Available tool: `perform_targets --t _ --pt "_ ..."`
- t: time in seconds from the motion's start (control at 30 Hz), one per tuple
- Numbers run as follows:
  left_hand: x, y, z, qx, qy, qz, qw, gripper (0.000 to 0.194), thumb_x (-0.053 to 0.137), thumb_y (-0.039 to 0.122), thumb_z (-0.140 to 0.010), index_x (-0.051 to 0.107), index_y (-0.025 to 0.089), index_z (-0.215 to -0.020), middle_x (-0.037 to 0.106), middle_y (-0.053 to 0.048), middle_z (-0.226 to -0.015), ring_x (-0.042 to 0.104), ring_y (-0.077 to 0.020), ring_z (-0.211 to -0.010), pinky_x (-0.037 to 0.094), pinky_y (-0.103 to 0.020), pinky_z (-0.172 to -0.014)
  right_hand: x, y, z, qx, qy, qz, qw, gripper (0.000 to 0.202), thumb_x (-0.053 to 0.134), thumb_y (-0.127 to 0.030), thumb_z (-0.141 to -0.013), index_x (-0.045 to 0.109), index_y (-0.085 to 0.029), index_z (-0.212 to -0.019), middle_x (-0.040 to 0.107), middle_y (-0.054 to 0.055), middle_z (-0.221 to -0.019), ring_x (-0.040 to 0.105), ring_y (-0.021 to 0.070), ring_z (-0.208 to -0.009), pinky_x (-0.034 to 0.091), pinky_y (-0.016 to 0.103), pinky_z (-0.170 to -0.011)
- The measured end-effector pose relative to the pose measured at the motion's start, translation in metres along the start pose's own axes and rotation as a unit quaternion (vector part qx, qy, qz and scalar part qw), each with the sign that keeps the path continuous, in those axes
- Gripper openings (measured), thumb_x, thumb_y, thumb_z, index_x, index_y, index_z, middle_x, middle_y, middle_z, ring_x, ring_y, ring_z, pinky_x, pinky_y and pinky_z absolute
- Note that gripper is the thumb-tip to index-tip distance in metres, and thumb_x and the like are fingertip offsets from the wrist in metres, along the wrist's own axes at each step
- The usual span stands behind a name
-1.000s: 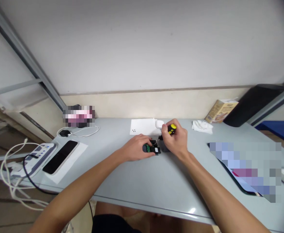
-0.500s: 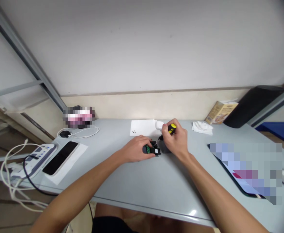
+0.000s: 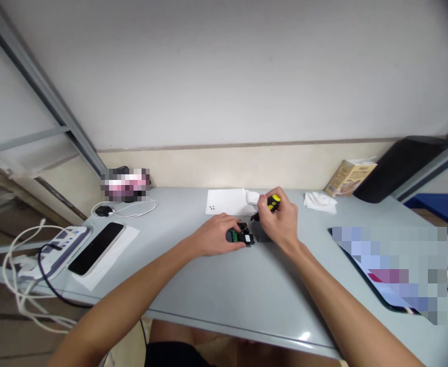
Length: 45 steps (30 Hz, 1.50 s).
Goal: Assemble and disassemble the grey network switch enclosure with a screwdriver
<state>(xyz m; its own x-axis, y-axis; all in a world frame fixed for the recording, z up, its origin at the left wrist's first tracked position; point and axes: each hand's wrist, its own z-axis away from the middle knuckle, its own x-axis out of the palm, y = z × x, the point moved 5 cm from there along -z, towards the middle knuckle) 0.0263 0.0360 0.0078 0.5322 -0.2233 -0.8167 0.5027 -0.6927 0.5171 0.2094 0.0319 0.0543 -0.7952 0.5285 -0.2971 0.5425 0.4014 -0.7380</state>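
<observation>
My right hand (image 3: 281, 221) is closed round the black and yellow handle of a screwdriver (image 3: 274, 202). Its thin shaft slants down to the left and meets a small black device (image 3: 247, 238) with a green circuit board (image 3: 234, 235) showing. My left hand (image 3: 215, 235) grips the device from the left, thumb along its near side and fingers over its far side, covering part of it. The device lies on the desk between both hands. Exactly where the screwdriver tip touches is too small to make out.
Behind my hands lie a white sheet (image 3: 224, 201) with several tiny dark pieces (image 3: 212, 207) and a rounded white object (image 3: 252, 198). A phone (image 3: 97, 248) and power strip (image 3: 55, 252) are left; crumpled tissue (image 3: 320, 202), a carton (image 3: 349, 177) and a blurred-out tablet (image 3: 365, 270) are right.
The view has shifted very slightly. Both hands keep their grip, the left on the device and the right on the screwdriver, with hardly any movement.
</observation>
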Motion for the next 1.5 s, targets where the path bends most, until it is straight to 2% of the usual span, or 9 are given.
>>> perform_targets --t 0.4,0.73,1.27,1.5 --pt "0.001 0.0 0.0 -0.008 -0.007 -0.013 1.0 0.026 0.085 0.04 -0.085 0.068 0.023 -0.096 0.075 -0.006 -0.124 0.068 -0.028 -0.116 0.052 -0.046 -0.106 0.0 -0.006 0.0 -0.021 -0.007 -0.001 1.0 0.022 0.058 -0.035 -0.091 0.045 -0.026 -0.075 0.041 -0.009 -0.053 0.036 0.0115 -0.048 0.034 0.025 -0.052" --pt "-0.001 0.003 -0.001 -0.002 -0.018 -0.018 1.0 0.026 0.083 0.041 -0.087 0.066 0.023 -0.096 0.076 -0.005 -0.12 0.069 -0.0274 -0.113 0.052 -0.045 -0.103 0.0 -0.013 0.003 -0.068 -0.025 0.002 0.997 0.021 0.057 -0.036 -0.091 0.046 -0.026 -0.076 0.038 -0.009 -0.052 0.032 0.0112 -0.046 0.032 0.026 -0.05" --pt "0.0 0.002 0.0 0.001 -0.01 -0.021 1.0 0.027 0.084 0.041 -0.086 0.067 0.023 -0.096 0.076 -0.006 -0.12 0.069 -0.028 -0.115 0.052 -0.045 -0.105 0.001 -0.009 0.002 -0.036 -0.014 0.002 0.999 0.022 0.057 -0.037 -0.092 0.046 -0.026 -0.076 0.042 -0.009 -0.053 0.036 0.0116 -0.047 0.034 0.025 -0.051" --pt "-0.001 0.003 0.0 -0.002 -0.013 -0.02 1.0 0.026 0.084 0.041 -0.086 0.067 0.023 -0.096 0.076 -0.006 -0.117 0.069 -0.0283 -0.114 0.052 -0.045 -0.105 0.002 -0.007 0.0 -0.017 -0.03 -0.001 0.999 0.023 0.058 -0.037 -0.092 0.046 -0.026 -0.077 0.042 -0.009 -0.053 0.037 0.0119 -0.048 0.034 0.025 -0.052"
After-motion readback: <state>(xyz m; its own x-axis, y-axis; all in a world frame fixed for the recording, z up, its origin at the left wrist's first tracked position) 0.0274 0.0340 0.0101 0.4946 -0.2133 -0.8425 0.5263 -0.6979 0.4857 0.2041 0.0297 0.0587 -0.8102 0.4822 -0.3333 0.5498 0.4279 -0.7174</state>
